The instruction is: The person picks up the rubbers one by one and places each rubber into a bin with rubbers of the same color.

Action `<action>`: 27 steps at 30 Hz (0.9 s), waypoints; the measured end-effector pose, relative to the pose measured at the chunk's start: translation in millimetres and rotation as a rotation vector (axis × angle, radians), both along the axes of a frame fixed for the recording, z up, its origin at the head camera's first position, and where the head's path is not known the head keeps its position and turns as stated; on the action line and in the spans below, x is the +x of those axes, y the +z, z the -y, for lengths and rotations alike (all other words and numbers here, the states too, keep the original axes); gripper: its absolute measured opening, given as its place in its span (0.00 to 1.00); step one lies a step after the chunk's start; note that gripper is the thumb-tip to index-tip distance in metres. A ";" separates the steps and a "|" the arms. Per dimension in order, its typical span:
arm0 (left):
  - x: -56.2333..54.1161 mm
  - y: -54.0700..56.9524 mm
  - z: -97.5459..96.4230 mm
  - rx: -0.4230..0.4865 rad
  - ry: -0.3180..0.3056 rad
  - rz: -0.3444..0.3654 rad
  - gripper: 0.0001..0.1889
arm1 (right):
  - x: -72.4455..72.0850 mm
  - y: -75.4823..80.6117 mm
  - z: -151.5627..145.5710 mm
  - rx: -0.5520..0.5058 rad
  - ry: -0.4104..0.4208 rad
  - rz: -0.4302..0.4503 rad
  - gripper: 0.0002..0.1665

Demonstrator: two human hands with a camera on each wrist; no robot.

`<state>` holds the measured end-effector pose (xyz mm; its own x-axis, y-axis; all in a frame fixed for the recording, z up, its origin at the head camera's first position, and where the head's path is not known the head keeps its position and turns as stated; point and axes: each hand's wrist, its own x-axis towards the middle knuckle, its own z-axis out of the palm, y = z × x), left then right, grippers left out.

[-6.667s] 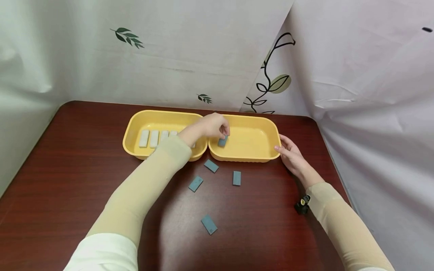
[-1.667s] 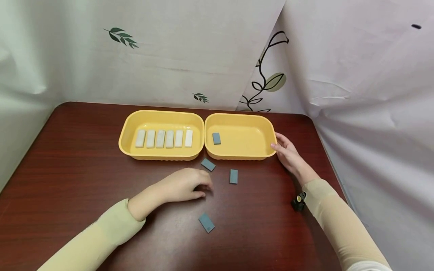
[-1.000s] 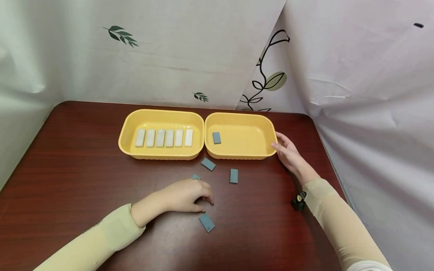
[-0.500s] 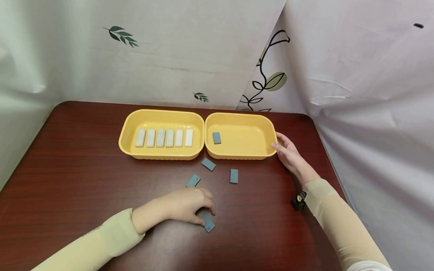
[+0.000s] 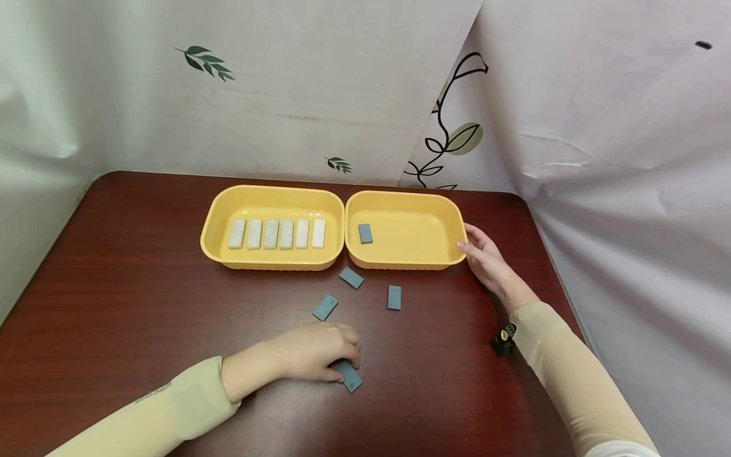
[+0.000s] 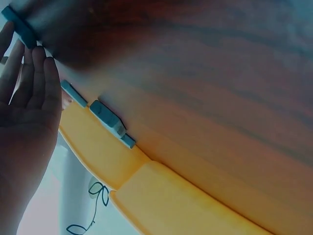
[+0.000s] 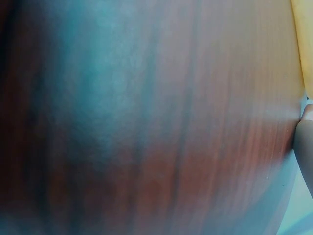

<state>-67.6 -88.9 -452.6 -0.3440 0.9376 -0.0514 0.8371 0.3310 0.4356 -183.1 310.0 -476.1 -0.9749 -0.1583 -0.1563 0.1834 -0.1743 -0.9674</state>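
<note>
In the head view my left hand is low over the table, thumb and fingertips at the sides of the nearest blue-grey rectangular block, covering its far end. The left wrist view shows this block between thumb and fingers. My right hand grips the right end of a yellow plastic bin, thumb over the rim. One blue-grey block lies at the left inside that bin. Three more lie loose: a tilted block, another block by the bins, and an upright-lying block.
A second yellow bin touches the first on its left and holds a row of several white blocks. A small black object sits by the right sleeve. Behind the brown table hangs a pale curtain.
My left hand has left the right bin, where its blue-grey block now lies, and come back toward me, past the tilted block to the nearest one. My right hand stays at the bin.
</note>
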 end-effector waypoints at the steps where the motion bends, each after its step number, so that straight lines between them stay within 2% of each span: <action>1: 0.1 -0.7 0.3 0.006 -0.003 -0.007 0.11 | 0.1 -0.2 0.1 -0.001 -0.001 0.000 0.24; 11: -1.6 -3.6 2.8 -0.002 0.000 -0.019 0.11 | -0.3 -0.8 -0.3 0.009 0.001 -0.002 0.26; 18: -3.3 -5.4 2.8 0.008 0.010 0.026 0.10 | -0.6 -1.2 -0.5 0.011 0.002 -0.008 0.25; 27: -5.0 -4.7 4.5 0.012 0.010 0.045 0.11 | -0.1 -1.3 -0.7 -0.006 -0.003 -0.006 0.24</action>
<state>-72.6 -93.4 -457.4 -0.3514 0.9346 -0.0556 0.8131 0.3341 0.4767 -183.2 310.6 -477.4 -0.9763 -0.1567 -0.1494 0.1770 -0.1805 -0.9675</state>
